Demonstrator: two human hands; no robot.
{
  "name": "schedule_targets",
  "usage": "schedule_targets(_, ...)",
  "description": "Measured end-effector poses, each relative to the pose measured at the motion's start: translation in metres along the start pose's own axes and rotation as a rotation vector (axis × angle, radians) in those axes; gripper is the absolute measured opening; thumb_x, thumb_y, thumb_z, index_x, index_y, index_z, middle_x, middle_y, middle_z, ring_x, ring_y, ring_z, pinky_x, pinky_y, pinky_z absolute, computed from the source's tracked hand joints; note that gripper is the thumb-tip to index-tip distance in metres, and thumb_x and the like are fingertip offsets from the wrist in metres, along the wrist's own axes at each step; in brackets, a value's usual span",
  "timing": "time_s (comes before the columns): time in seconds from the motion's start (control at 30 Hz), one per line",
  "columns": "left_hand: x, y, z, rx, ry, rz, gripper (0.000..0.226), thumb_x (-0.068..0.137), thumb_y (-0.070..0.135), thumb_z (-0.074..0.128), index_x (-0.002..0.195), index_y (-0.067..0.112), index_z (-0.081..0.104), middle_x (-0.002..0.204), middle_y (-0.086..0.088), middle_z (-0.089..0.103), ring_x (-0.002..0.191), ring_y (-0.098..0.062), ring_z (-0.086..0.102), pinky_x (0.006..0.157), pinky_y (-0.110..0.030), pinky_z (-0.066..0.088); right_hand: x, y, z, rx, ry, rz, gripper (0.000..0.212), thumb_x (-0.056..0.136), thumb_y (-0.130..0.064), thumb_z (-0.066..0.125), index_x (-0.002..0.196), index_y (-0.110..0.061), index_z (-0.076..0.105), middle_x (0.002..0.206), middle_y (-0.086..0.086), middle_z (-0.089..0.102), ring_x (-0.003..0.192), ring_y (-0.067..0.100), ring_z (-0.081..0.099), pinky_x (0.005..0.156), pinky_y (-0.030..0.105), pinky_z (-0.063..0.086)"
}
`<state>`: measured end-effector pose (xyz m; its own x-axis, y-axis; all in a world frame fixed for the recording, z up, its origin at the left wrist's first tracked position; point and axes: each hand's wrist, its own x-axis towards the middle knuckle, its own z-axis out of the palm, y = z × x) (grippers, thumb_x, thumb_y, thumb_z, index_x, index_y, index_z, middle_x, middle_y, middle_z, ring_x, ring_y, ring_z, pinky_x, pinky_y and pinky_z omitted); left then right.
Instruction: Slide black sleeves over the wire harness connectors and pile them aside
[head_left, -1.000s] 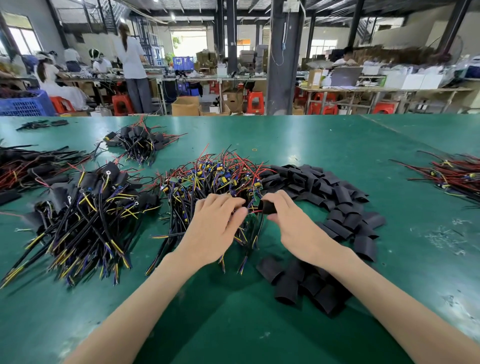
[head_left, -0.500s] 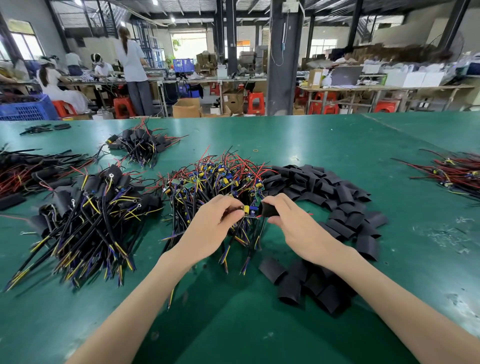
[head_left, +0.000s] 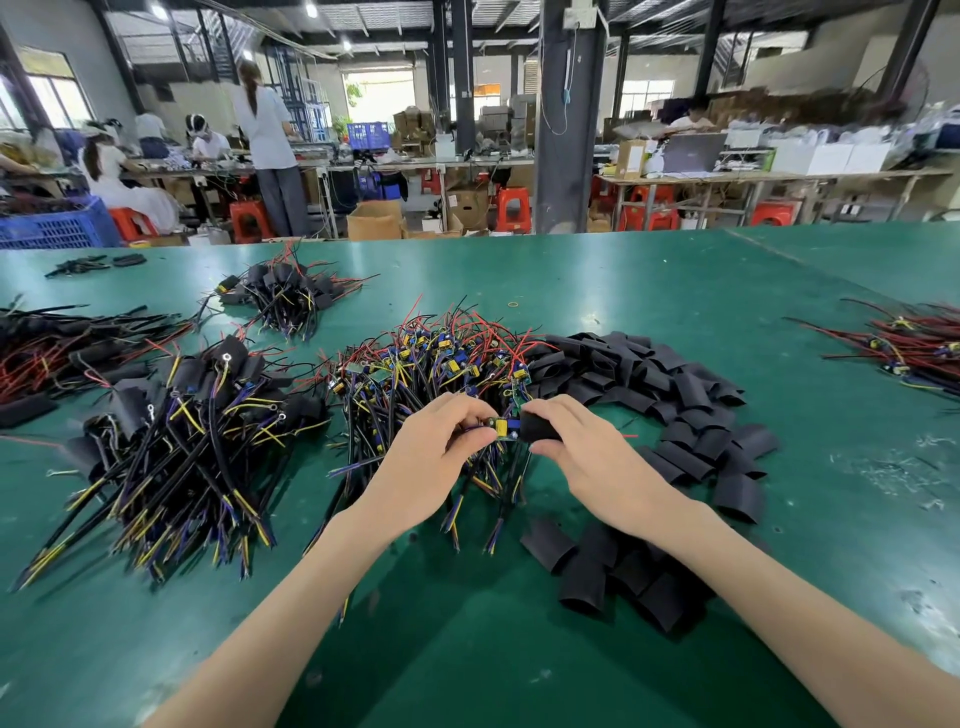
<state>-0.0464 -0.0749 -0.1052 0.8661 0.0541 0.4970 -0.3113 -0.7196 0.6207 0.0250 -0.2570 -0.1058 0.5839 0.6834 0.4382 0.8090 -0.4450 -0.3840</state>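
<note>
Between left fingers (head_left: 466, 419) and right fingers (head_left: 560, 411), connector (head_left: 501, 427) meets sleeve (head_left: 538, 430).

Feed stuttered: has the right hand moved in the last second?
No. The right hand still pinches the black sleeve at the same spot beside the loose sleeve pile, facing the connector.

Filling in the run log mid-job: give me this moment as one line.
step: sleeving | left hand: pinches connector | right hand: holds black sleeve beside connector, uncovered | sleeved pile: table left

Black sleeves (head_left: 675, 387), green table (head_left: 649, 280)
</note>
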Motion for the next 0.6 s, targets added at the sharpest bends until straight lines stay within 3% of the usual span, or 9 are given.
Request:
schedule_targets(0.4, 0.0009, 0.0019, -0.0037, 0.041, 0.020, 0.042, 0.016, 0.086, 0.007, 0.066, 0.099, 0.014, 0.069, 0.085, 0.012, 0.056, 0.079, 0.000, 0.055, 0.072, -0.007, 0.037, -0.0027, -0.0062, -0.0072, 0.089, -0.048, -0.050, 0.038, 0.095, -0.012, 0.051, 0.132, -0.004, 0.047, 0.119, 0.009, 0.055, 0.106, 0.024, 0.053, 0.093, 0.029, 0.037)
schedule_targets(0.6, 0.0005, 0.0014, -0.0031, 0.031, 0.032, 0.041, 0.013, 0.085, 0.011, 0.067, 0.097, 0.012, 0.071, 0.084, 0.009, 0.058, 0.077, -0.004, 0.056, 0.075, -0.019, 0.043, -0.0025, -0.0025, -0.0090, 0.107, -0.047, -0.068, 0.037, 0.094, -0.017, 0.055, 0.130, -0.008, 0.052, 0.106, 0.009, 0.058, 0.096, 0.023, 0.054, 0.089, 0.033, 0.040)
